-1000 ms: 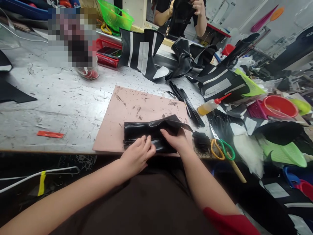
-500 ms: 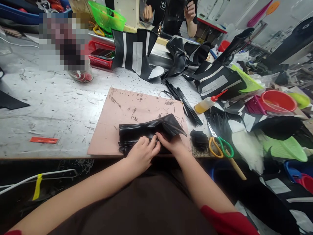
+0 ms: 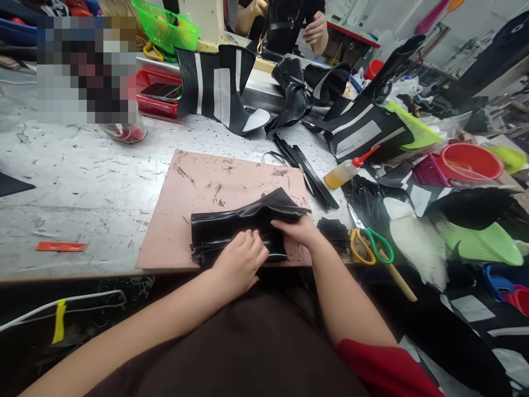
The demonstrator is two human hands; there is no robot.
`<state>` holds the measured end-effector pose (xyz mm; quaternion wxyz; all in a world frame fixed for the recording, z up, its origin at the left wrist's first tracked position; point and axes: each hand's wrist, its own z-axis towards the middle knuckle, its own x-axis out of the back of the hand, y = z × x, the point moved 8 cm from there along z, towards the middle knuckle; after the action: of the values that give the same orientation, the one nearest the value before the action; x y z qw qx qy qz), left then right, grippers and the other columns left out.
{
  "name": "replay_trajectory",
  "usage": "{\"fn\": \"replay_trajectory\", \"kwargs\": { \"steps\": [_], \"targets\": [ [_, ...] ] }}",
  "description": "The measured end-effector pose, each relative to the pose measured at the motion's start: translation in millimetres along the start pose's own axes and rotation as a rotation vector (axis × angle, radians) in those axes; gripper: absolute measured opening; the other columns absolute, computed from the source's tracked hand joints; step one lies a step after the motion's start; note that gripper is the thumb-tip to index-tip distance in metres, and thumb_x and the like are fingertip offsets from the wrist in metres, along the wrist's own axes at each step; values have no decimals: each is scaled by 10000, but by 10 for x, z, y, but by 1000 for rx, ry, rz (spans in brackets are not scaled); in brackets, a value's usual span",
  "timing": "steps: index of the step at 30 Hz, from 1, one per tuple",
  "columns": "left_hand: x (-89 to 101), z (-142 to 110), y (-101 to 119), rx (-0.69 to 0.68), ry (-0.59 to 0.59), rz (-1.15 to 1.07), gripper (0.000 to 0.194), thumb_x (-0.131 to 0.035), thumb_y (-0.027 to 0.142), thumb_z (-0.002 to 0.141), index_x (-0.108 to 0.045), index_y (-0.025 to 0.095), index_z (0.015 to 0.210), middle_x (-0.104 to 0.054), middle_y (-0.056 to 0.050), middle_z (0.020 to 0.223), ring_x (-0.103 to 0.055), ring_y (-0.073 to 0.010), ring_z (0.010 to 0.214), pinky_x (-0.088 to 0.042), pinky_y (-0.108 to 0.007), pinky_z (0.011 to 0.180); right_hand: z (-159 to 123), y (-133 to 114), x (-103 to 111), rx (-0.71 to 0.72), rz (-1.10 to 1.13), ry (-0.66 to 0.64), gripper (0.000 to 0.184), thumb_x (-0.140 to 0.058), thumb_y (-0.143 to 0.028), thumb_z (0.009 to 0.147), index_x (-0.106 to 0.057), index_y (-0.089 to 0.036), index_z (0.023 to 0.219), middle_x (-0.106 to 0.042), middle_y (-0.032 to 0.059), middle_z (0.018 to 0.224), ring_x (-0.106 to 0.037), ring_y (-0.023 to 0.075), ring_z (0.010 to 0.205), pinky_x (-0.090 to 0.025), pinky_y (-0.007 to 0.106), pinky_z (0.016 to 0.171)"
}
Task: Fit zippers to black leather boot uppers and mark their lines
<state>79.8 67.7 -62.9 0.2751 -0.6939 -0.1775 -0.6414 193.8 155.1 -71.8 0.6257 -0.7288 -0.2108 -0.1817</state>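
Observation:
A black leather boot upper [image 3: 227, 223] lies folded across a pink board [image 3: 165, 215] at the bench's front edge, its shaft pointing left. My right hand [image 3: 301, 229] grips its right end, thumb on top and the other fingers hidden beneath the leather. Along the near edge, my left hand [image 3: 242, 259] has its fingers curled and pressed together on the leather; the exact pinch point is hard to see. Thin black strips stick out at the lower left of the upper. Just right of my right hand lies a stack of small black pieces [image 3: 333, 229].
Scissors [image 3: 367, 237] and a bottle of yellow liquid [image 3: 343, 173] lie to the right. Black strips [image 3: 314, 179] reach the board's corner. More boot uppers [image 3: 223, 91] stand behind. An orange strip [image 3: 60, 246] lies left. Across the bench, another person's hand [image 3: 315, 30] shows.
My right hand has moved slightly right, away from my left hand, and the upper's right end is folded differently. The view has shifted a little.

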Motion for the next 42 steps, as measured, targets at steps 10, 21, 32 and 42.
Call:
{"fn": "replay_trajectory", "kwargs": {
  "steps": [10, 21, 32, 42],
  "targets": [
    [91, 141, -23, 19, -7, -102, 564, -583, 512, 694, -522, 87, 1058, -464, -221, 1261, -459, -316, 1095, -343, -382, 855, 28, 62, -35, 51, -9, -5, 396, -668, -262, 647, -625, -144, 1024, -639, 88, 1097, -571, 216, 1047, -431, 366, 937],
    [70, 271, 32, -5, 3, -62, 570, -595, 510, 677, -529, 66, 1028, -472, -255, 1239, -467, -327, 1076, -302, -400, 884, 119, -83, 98, 209, -10, -134, 365, -682, -199, 631, -637, -167, 991, -649, 69, 1065, -573, 228, 1033, -450, 368, 912],
    [81, 313, 26, -9, 21, -40, 562, -603, 510, 667, -549, 70, 1013, -501, -256, 1203, -524, -323, 993, -341, -387, 816, 409, -41, 221, 130, -63, -258, 432, -768, -162, 498, -633, -138, 907, -680, 58, 943, -604, 247, 920, -486, 402, 831],
    [103, 342, 43, -14, 33, -16, 654, -574, 578, 667, -531, 69, 1075, -507, -264, 1183, -514, -341, 1011, -341, -392, 826, 347, 175, 205, 87, -242, -91, 544, -780, -332, 515, -618, -225, 1024, -632, 57, 1064, -574, 253, 997, -457, 399, 861]
  ]
}}
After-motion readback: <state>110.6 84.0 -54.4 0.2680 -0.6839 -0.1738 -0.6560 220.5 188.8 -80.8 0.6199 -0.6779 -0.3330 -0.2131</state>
